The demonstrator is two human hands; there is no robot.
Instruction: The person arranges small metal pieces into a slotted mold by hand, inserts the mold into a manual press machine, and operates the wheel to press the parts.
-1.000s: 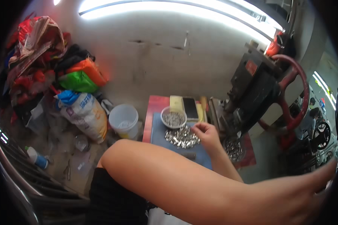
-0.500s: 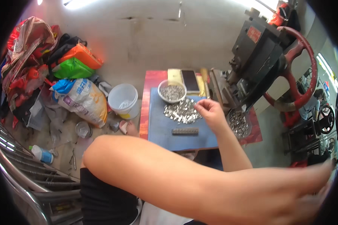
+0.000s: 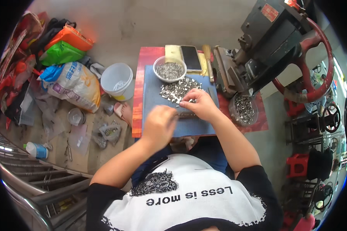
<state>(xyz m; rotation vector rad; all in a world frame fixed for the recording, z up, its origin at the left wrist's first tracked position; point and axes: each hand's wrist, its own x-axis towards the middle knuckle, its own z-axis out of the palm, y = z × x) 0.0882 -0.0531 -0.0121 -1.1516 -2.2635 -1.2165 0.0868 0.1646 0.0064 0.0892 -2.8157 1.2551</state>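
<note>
A ribbed blue mat [image 3: 150, 86] lies on a small red-patterned table [image 3: 142, 57]. Loose, shiny metal pieces [image 3: 177, 89] form a pile on it, just nearer than a round tub [image 3: 169, 70] of similar pieces. At the pile's near edge, my right hand [image 3: 199, 103] pinches thumb and fingertips together; anything between them is too small to make out. My left hand [image 3: 160, 125], smeared by motion with fingers curled, is beside the left end of a dark metal bar [image 3: 187, 114]. That bar lies crosswise on the mat, partly covered by my hands.
A phone [image 3: 191, 57] and a brush [image 3: 207, 57] lie at the table's back. On the right stand another tub of metal pieces [image 3: 243, 109] and a dark machine with a red handwheel [image 3: 325, 57]. Left are a white bucket [image 3: 117, 81], a stuffed sack [image 3: 75, 84] and metal rails [image 3: 46, 196].
My left arm, stretched across to the far right before, has swung back over the mat's left side. My right hand has moved to the pile's near edge. The view has shifted.
</note>
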